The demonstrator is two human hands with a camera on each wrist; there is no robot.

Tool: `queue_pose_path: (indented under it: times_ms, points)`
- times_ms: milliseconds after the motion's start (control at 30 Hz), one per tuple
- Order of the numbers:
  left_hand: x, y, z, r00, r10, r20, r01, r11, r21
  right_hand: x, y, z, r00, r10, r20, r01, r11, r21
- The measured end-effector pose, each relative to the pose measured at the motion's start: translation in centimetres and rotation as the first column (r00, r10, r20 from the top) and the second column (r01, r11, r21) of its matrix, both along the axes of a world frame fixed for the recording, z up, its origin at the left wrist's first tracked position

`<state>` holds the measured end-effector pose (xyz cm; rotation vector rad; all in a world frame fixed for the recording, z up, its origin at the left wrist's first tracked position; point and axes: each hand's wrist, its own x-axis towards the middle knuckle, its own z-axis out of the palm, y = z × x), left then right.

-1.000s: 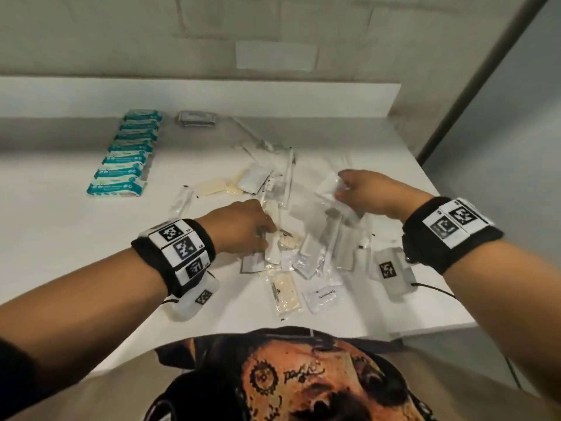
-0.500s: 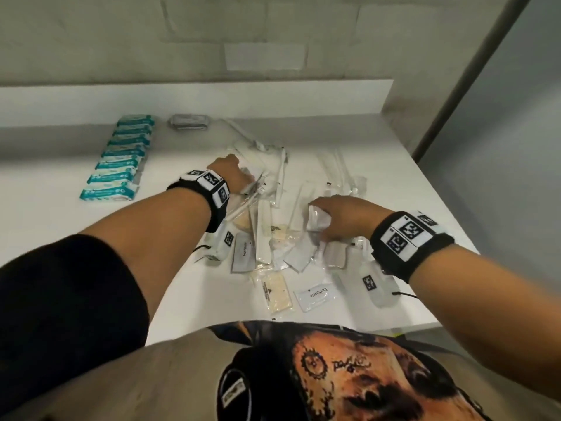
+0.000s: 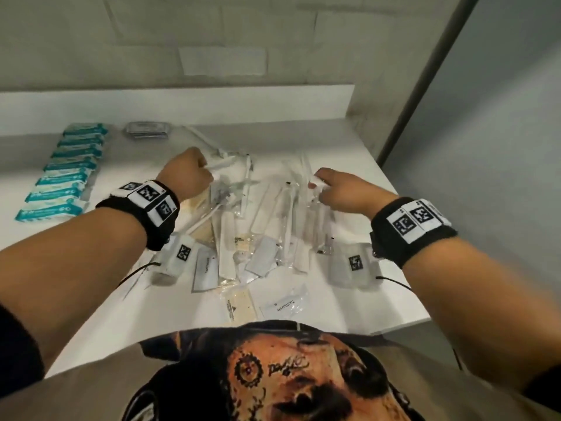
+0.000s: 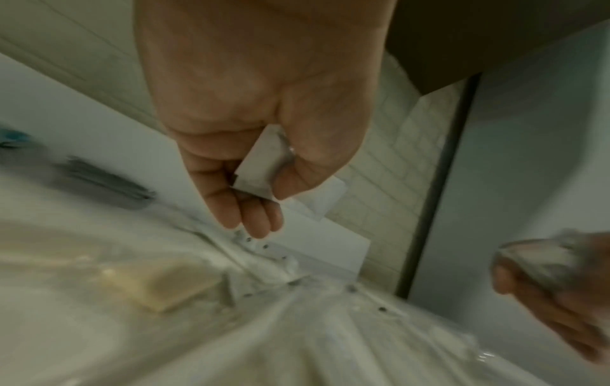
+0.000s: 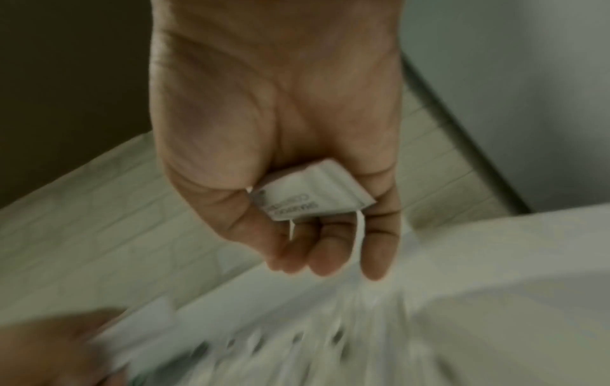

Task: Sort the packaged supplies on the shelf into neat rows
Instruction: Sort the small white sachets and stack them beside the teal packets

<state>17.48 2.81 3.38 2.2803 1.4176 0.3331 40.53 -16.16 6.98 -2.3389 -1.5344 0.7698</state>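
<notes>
Both hands work the far edge of the loose pile of clear-wrapped supplies (image 3: 258, 226) at mid-frame on the white shelf (image 3: 349, 299). The left hand (image 3: 186, 174) has its grip curled round a small white sachet (image 4: 261, 167); the right hand (image 3: 340, 191) pinches a folded white packet (image 5: 310, 193) against its palm. The finished row of teal packs (image 3: 60, 174) runs up the frame's left side, long axes crosswise, so the left hand is nearer it; any new row likely starts beside the grey pack (image 3: 147, 129).

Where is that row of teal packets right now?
In the head view, the teal packets line the shelf's far left, beside a grey packet at the back.
</notes>
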Motion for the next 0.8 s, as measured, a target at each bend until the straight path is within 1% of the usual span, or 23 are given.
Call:
queue_pose_path:
  times_ms: [33,67,100,167,200,233,267,300,333,367,433,500,567,600,667,733,767,800]
  points:
    - [0.2,-0.8,0.3,0.998,-0.034,0.048,0.035,0.999,-0.035,1.5,-0.2,0.7,0.999,-0.054,-0.001,0.054,0.998,0.007]
    - [0.6,-1.9,0.7,0.994,-0.081,0.076,0.087,0.993,-0.074,2.8,-0.7,1.2,0.997,-0.071,0.027,0.072,0.997,-0.032]
    - [0.9,-3.0,0.8,0.987,-0.145,0.064,0.151,0.984,-0.095,3.8,-1.2,1.5,0.997,-0.051,0.064,0.059,0.991,-0.120]
    - [1.9,-5.3,1.2,0.950,-0.311,-0.034,0.308,0.948,-0.082,4.5,-2.5,1.6,0.986,0.069,0.154,-0.012,0.939,-0.345]
    - [2.4,-6.6,1.4,0.918,-0.389,-0.078,0.382,0.920,-0.084,4.4,-2.9,1.2,0.975,0.127,0.181,-0.034,0.896,-0.443]
    - [3.0,-7.8,1.5,0.882,-0.459,-0.111,0.448,0.888,-0.106,3.9,-3.4,0.6,0.970,0.159,0.186,-0.043,0.859,-0.511]
    - [3.6,-8.9,1.4,0.844,-0.520,-0.130,0.502,0.853,-0.144,3.4,-3.8,-0.3,0.966,0.179,0.184,-0.051,0.836,-0.546]
    - [4.1,-9.8,1.2,0.813,-0.563,-0.147,0.539,0.824,-0.178,2.8,-4.0,-1.5,0.960,0.200,0.194,-0.064,0.835,-0.546]
    - [4.5,-10.5,1.0,0.795,-0.585,-0.161,0.555,0.808,-0.196,2.2,-4.1,-2.6,0.951,0.219,0.217,-0.076,0.849,-0.523]
    - [4.8,-10.9,0.5,0.796,-0.582,-0.165,0.550,0.810,-0.203,1.6,-4.1,-3.5,0.942,0.227,0.248,-0.084,0.872,-0.483]
    - [4.9,-11.2,0.0,0.849,-0.520,-0.097,0.488,0.840,-0.236,0.8,-3.7,-4.5,0.926,0.230,0.300,-0.098,0.912,-0.397]
    - [4.6,-11.0,0.2,0.907,-0.419,0.041,0.413,0.865,-0.286,0.2,-3.0,-4.5,0.922,0.244,0.302,-0.119,0.919,-0.376]
    - [4.1,-10.9,0.6,0.938,-0.271,0.215,0.332,0.879,-0.341,-0.1,-2.3,-3.9,0.927,0.258,0.272,-0.151,0.922,-0.357]
    - [3.8,-10.8,0.6,0.930,-0.190,0.314,0.307,0.871,-0.384,-0.1,-2.1,-3.3,0.936,0.249,0.247,-0.157,0.927,-0.340]
    - [2.9,-10.6,1.0,0.876,-0.044,0.481,0.301,0.829,-0.472,0.1,-1.6,-1.1,0.964,0.209,0.165,-0.158,0.948,-0.278]
    - [1.8,-10.7,1.6,0.798,0.053,0.600,0.346,0.775,-0.529,-0.1,-1.1,1.9,0.987,0.160,-0.026,-0.162,0.978,-0.128]
    - [1.4,-11.1,1.9,0.754,0.103,0.648,0.384,0.732,-0.563,-0.5,-0.9,3.3,0.976,0.148,-0.159,-0.156,0.987,-0.036]
    - [1.1,-11.4,2.4,0.711,0.152,0.687,0.430,0.678,-0.596,-1.2,-0.4,4.6,0.947,0.165,-0.275,-0.156,0.986,0.055]
